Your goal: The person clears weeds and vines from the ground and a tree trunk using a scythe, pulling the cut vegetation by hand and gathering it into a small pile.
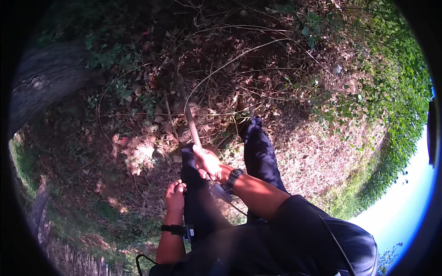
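My right hand, with a dark watch on its wrist, grips a long wooden stick or handle. The stick runs up and slightly left over the leaf litter, and its far end is lost in shade. Beneath this hand a flat grey object with a dark cord shows near my thigh; its kind is unclear. My left hand is held beside my left leg, fingers curled, with a dark band on the wrist. Whether it holds something small cannot be seen.
Dry leaves, thin twigs and low weeds cover the ground. A long pale bent stem arches over the stick. At the upper left lies or leans a thick tree trunk. Green leafy bushes line the right side. My dark-trousered legs stand apart.
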{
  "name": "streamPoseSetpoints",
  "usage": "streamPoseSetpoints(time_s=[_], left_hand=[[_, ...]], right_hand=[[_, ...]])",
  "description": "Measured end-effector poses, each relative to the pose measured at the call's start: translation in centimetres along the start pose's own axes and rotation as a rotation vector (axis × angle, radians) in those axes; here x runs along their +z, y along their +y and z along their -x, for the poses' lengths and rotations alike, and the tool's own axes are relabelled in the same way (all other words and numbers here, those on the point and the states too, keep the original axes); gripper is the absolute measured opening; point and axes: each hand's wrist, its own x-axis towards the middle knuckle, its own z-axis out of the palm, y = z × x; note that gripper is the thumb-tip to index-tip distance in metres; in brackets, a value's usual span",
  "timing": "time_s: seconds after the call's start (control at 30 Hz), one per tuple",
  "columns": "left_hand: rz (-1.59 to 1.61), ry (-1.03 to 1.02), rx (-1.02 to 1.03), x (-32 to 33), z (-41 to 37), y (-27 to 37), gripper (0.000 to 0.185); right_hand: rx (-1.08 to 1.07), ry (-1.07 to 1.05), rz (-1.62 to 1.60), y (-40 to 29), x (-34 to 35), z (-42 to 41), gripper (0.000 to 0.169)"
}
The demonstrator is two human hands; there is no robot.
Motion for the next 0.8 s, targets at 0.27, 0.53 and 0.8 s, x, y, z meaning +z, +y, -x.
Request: streamPoseSetpoints(time_s=[0.27,0.53,0.8], left_hand=[[0.088,-0.027,0.090,-0.3,-0.2,-0.7,0.023],[-0.022,0.020,0.052,-0.1,-1.2,0.0,0.021],[-0.770,0.168,0.625,2.0,-0.8,0.6,0.023]], right_hand=[[-0.092,0.253,0.891,-3.2,-7.8,8.6,0.040],[-0.381,0.555,0.085,-13.8,-15.8,4.1,0.030],[-0.268,0.614,-0.493,-7.8,-13.4,2.0,0.036]])
